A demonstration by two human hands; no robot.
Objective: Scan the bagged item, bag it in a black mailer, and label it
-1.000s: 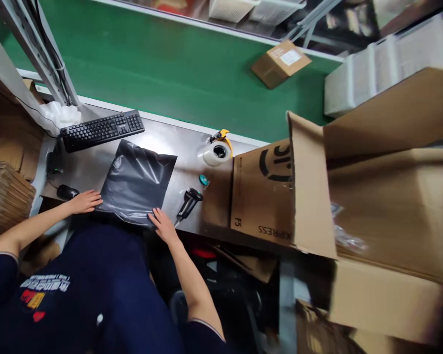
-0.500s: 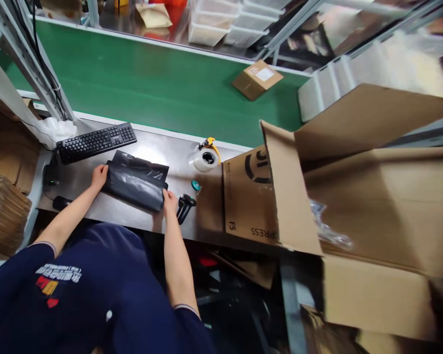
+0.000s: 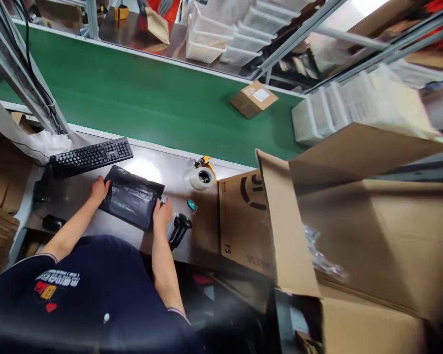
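Note:
A black plastic mailer bag, folded over, lies flat on the steel worktable. My left hand rests on its left edge, fingers curled against the fold. At the bag's right edge my right hand presses down with its fingers together. A black handheld barcode scanner lies just right of my right hand. A small teal object sits beyond the scanner.
A black keyboard and a mouse are at the left. A tape dispenser stands at the table's back edge. Large open cardboard boxes fill the right. One small parcel lies on the green conveyor belt.
The bag was spread flat, then folded in half away from me. Both hands moved up the table with the fold and now press it flat at its two ends.

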